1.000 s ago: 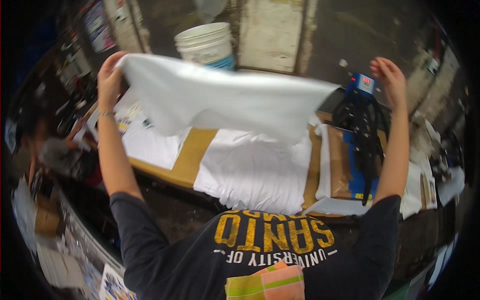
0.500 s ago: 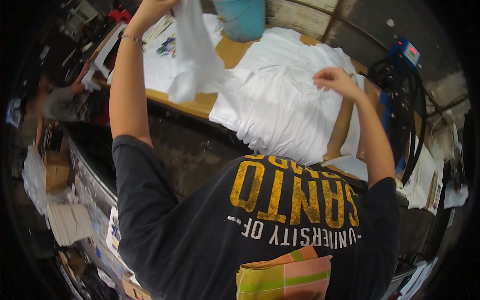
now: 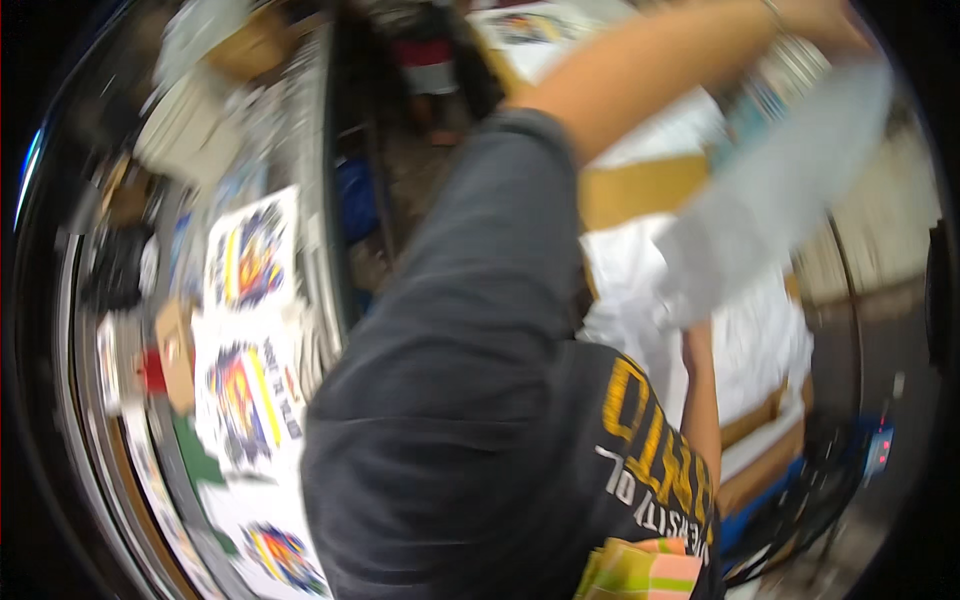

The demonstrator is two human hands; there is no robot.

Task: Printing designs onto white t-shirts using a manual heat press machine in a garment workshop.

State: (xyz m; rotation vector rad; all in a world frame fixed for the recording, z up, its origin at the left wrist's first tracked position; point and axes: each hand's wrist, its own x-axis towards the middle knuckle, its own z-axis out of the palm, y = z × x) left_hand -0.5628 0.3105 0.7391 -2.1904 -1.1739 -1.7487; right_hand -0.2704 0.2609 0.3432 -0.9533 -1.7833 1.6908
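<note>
My left hand (image 3: 825, 25) is raised at the top right, blurred by motion. It grips one end of a white shirt (image 3: 775, 190), which hangs stretched and slanting down toward the table. My right hand (image 3: 697, 342) is low beside the shirt's lower end. Its fingers are hidden behind the fabric, so I cannot tell whether they grip it. More white shirts (image 3: 755, 345) lie spread and rumpled on the brown work table (image 3: 645, 190) beneath.
Printed white sheets or shirts (image 3: 245, 405) are stacked on a bench at the left. A turquoise bucket (image 3: 755, 110) stands beyond the table. At the lower right is a machine with black hoses and a blue control box (image 3: 878, 450). Another person (image 3: 430, 70) is at the top.
The view has swung to the left, bringing the bench of printed pieces in. My left hand has carried the shirt up and to the right across the table. My right hand is now partly covered by it.
</note>
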